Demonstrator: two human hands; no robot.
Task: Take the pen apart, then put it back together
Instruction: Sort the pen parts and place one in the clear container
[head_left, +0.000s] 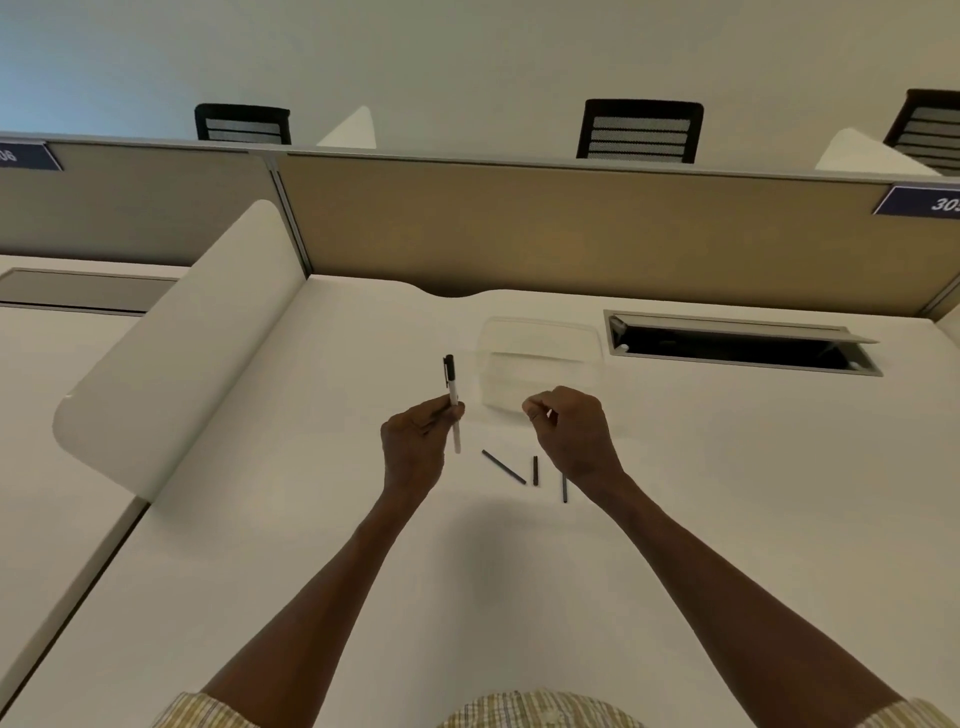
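Two bare hands were raised over a white desk (311, 519), forearms reaching in from the bottom of the view. The left hand (415, 441) pinched a slim white pen barrel (454, 410) about midway along, holding it nearly upright with its black clipped cap (449, 366) at the top. The right hand (571, 436) was curled into a loose fist just beside it, thumb pressed to fingertips; whether it held some small part could not be told. On the desk between and just below the hands lay three thin dark pieces: a long slanted rod (504, 467), a short stub (535, 470) and another thin stick (564, 487) partly hidden by the right wrist. These parts looked light, stiff and smooth, likely to roll or slip, so a fingertip pinch near the middle of each seemed the safest hold, and the thin rod probably would bend or snap if forced. Just beyond the hands sat a clear plastic container (540, 332), then an open cable slot (737, 345) in the desk, a tan partition (571, 228), and black chairs (640, 130) behind it.
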